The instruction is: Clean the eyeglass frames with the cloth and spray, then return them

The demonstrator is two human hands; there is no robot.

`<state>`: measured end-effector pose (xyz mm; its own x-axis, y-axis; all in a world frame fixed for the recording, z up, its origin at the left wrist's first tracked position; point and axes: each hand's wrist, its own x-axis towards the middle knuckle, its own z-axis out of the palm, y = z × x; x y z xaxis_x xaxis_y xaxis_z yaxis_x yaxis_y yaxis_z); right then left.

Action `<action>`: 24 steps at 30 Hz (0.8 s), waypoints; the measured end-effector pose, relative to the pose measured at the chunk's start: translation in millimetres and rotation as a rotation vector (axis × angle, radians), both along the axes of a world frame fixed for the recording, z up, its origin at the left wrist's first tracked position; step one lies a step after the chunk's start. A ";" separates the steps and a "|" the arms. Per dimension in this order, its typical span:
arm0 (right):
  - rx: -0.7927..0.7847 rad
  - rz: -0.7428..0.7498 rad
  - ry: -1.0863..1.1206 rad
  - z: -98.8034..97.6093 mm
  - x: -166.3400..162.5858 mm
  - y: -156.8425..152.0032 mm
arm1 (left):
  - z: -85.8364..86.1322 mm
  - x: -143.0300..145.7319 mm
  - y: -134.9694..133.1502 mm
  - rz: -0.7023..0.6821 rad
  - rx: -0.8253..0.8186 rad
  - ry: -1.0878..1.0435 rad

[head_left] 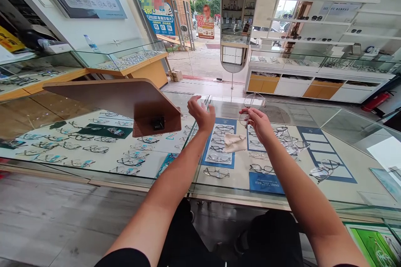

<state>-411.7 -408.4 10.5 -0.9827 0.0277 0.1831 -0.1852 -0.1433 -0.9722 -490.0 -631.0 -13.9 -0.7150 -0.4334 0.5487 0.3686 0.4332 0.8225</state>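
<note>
While the right hand point(258, 122) is pinching a pair of thin-framed glasses point(253, 100) between thumb and fingertips, the other fingers are folding loosely behind. The glasses are standing on edge, one lens rising above the fingertips, the other hanging just below and left of them. The left hand point(203, 116) is hovering apart from them, palm partly turned up, fingers curling, thumb standing away. Something pale is showing near its fingertips; cannot tell whether it is being held.

Below and between both hands, a beige cloth point(235, 143) is lying rumpled. Closer to the body than the cloth, the glass-topped bench point(234, 201) is showing its front edge. Left of the left hand, a brown panel point(115, 99) is leaning at a slant, with rows of spectacles point(95, 149) lying beneath. Below and right of the right hand, clustered frames point(290, 142) are lying partly behind the forearm. Beyond both hands, an oval mirror point(236, 21) is standing upright.
</note>
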 end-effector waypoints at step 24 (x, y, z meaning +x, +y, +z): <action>0.047 -0.049 0.005 4.1 -0.9 7.8 | 5.4 38.1 23.9 -1.124 -0.726 -0.445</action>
<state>-412.5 -400.7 14.6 -0.9795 0.0668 0.1903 -0.1957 -0.0881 -0.9767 -451.9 -607.1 -8.4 -0.6556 0.7540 0.0400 0.5682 0.4577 0.6838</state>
